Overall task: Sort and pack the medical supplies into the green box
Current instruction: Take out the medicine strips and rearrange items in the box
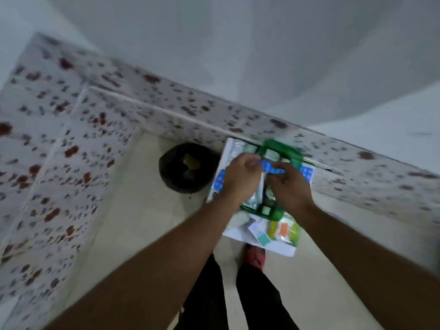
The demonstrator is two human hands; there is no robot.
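Note:
A green box (283, 150) with compartments lies on the floor by a speckled step, over white paper (240, 234). Both hands hover above it and pinch one blue blister strip (270, 168) between them. My left hand (240, 179) grips its left end, my right hand (290, 186) its right end. More blue blister sheets (220, 181) lie left of the box, another (307, 172) at its right. Silver packets fill some compartments. Orange and green sachets (283, 231) and a teal-and-white pack (263, 238) rest on the paper near my feet. The frame is blurred.
A black round object (188, 167) sits on the cream floor left of the box. A white speckled stone step (166, 110) runs behind and to the left. My dark trousers and a red shoe (256, 254) are below the paper.

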